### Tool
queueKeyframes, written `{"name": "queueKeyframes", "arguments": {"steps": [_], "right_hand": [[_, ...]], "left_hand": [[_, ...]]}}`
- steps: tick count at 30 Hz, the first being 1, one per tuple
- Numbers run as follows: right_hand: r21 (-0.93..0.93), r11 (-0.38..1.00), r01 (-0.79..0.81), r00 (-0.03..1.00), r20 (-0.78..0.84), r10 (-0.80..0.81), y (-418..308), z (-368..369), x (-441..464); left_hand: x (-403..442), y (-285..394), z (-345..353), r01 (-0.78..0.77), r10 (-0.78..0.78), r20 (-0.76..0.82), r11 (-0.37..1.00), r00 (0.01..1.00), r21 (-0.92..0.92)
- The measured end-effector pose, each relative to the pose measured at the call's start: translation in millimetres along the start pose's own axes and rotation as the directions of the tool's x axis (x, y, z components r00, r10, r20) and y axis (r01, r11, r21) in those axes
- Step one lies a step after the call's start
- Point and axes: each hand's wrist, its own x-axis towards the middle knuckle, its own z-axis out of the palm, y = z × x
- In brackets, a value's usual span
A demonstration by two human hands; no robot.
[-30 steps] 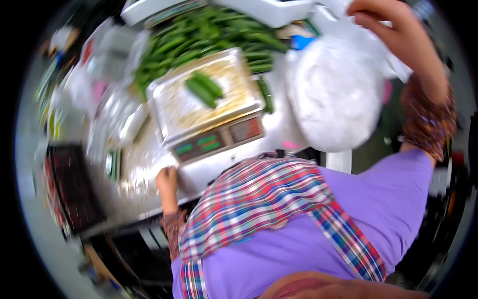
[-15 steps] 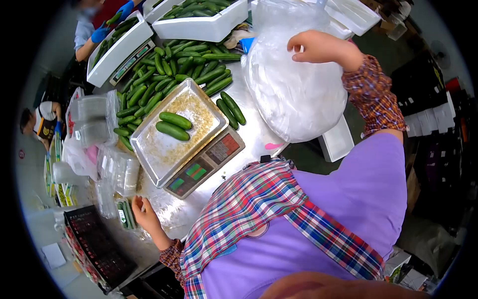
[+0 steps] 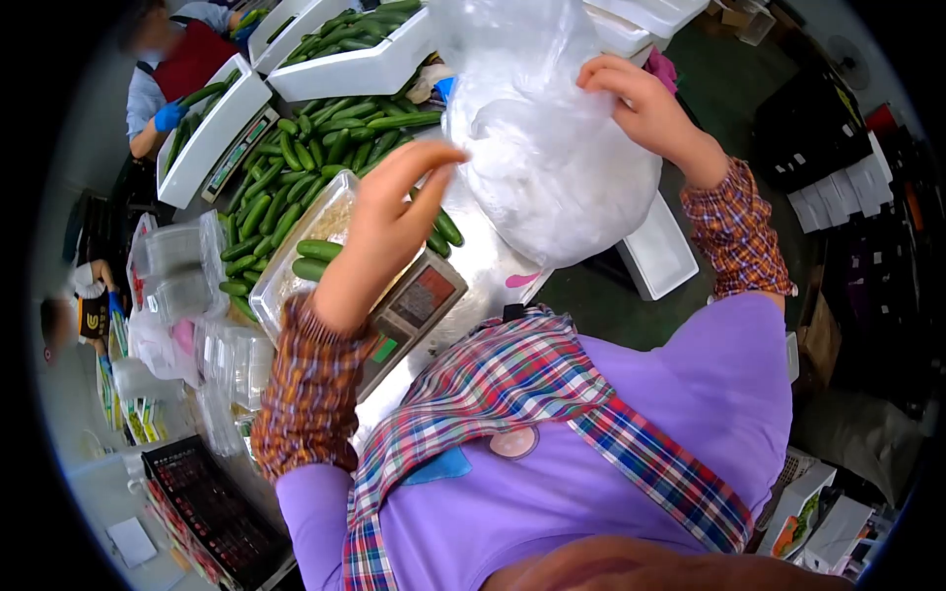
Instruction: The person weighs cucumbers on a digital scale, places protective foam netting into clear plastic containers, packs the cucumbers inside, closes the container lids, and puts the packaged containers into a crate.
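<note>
My left hand (image 3: 399, 202) is raised over the scale, its fingers stretched toward the large clear plastic bag (image 3: 562, 177) and the thumb apart, holding nothing. The bag bulges with white, thin-looking plastic contents. At its upper right side my right hand (image 3: 650, 108) has curled fingers and thumb on the plastic. Beneath my left forearm stands a scale (image 3: 419, 300) with a metal tray (image 3: 271, 293). Two cucumbers (image 3: 317, 250) lie on this tray, partly covered by my arm. Behind it spreads a heap of cucumbers (image 3: 286, 197).
White foam boxes (image 3: 355, 64) of cucumbers stand at the back, near a co-worker's blue-gloved hand (image 3: 169, 116). Clear plastic containers (image 3: 172, 261) are stacked at left, above a dark crate (image 3: 212, 502). An additional white box (image 3: 660, 251) sits below the table's right edge.
My left hand has risen from the table's near left side, across the scale, toward the bag. My right hand has come against the bag's upper side, and the bag's top has shifted shape.
</note>
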Motion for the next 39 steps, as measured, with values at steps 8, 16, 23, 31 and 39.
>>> {"name": "queueKeyframes", "arguments": {"steps": [8,16,23,31,39], "right_hand": [[0.469,0.810,-0.352,0.885,-0.114,0.451,-7.6,-36.2,-69.7],[-0.372,0.747,-0.551,0.818,-0.061,0.573,-46.3,-62.3,-65.8],[-0.612,0.766,0.199,0.884,-0.224,-0.410,-74.5,-33.0,-10.9],[-0.825,0.511,-0.240,0.887,0.027,0.462,77.4,-3.7,-21.9],[-0.760,0.558,-0.333,0.830,0.045,0.557,31.4,-12.2,-22.5]], "left_hand": [[87.8,-17.6,70.7,-0.341,0.338,-0.165,0.940,0.927,0.011],[81.0,-21.8,109.5,-0.057,0.043,0.237,0.997,0.970,0.053],[64.4,-24.0,142.4,-0.437,0.363,0.265,0.838,0.894,0.327],[-9.7,-67.0,109.7,-0.476,0.159,0.632,0.798,0.758,0.370],[1.4,-49.4,102.4,-0.074,0.063,0.342,0.997,0.938,0.019]]}}
